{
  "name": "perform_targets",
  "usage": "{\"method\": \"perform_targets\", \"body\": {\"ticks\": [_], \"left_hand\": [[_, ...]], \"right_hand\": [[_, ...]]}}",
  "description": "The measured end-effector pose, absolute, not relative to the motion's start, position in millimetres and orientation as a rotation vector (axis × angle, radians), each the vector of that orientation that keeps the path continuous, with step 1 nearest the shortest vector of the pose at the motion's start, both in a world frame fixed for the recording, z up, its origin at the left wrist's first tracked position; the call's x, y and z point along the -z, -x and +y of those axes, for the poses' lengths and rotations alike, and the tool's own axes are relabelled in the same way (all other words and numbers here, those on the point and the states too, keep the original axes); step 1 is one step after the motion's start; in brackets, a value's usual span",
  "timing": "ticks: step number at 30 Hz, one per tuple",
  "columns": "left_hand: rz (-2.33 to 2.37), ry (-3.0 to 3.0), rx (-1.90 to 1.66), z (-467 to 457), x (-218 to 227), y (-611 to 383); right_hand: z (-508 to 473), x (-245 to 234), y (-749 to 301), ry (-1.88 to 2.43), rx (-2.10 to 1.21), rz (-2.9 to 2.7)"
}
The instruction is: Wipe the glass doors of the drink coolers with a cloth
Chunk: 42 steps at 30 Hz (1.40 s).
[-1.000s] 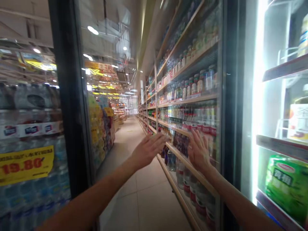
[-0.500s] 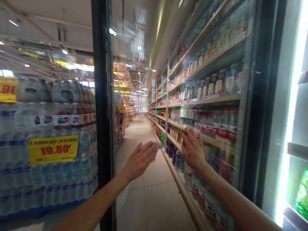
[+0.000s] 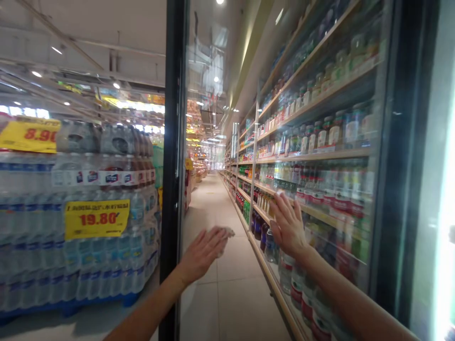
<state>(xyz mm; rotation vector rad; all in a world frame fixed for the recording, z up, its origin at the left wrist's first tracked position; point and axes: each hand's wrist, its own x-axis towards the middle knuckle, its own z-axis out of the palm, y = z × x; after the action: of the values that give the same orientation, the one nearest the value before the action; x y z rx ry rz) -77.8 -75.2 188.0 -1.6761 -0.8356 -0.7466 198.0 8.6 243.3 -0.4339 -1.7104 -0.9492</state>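
Observation:
Before me stands a glass door [image 3: 227, 312] in a dark frame [image 3: 173, 156]. My left hand [image 3: 202, 253] reaches to the lower left part of the pane, its fingers laid over a small pale crumpled cloth [image 3: 226, 232]. Only the cloth's edge shows past the fingertips, and its exact kind is unclear. My right hand [image 3: 289, 227] is raised on the right part of the pane, fingers stretched out and palm toward the glass, with nothing in it. Whether the palm touches the glass I cannot tell.
Shelves of bottled drinks [image 3: 320, 156] appear in the pane on the right, beside a long tiled aisle [image 3: 209, 203]. Left of the door, packs of bottled water [image 3: 110, 255] are stacked with yellow price signs [image 3: 96, 219]. A bright light strip [image 3: 446, 189] glows at the far right.
My left hand with the cloth has moved down and slightly left. The right hand stays nearly in place. Door frame and water stack have shifted right in view.

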Motion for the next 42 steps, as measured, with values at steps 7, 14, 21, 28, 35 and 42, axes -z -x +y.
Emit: {"method": "perform_targets", "body": {"ticks": [7, 14, 21, 28, 35, 42], "left_hand": [[-1.044, 1.292, 1.288, -54, -246, 87], [-0.831, 1.553, 0.969, -24, -291, 10], [-1.023, 1.218, 1.375, -22, -357, 39], [-0.746, 1.652, 0.788, -12, -351, -5], [-0.953, 1.233, 1.309, -11, -384, 8], [-0.742, 1.629, 0.792, -8, -376, -18]], "right_hand": [[18, -255, -205, 0.553, 0.880, -1.619], [23, -265, -208, 0.612, 0.879, -1.558], [48, -282, -257, 0.801, 0.848, -1.393], [46, -289, -243, 0.734, 0.910, -1.464], [49, -294, -252, 0.793, 0.870, -1.414], [46, -296, -246, 0.741, 0.926, -1.464]]}}
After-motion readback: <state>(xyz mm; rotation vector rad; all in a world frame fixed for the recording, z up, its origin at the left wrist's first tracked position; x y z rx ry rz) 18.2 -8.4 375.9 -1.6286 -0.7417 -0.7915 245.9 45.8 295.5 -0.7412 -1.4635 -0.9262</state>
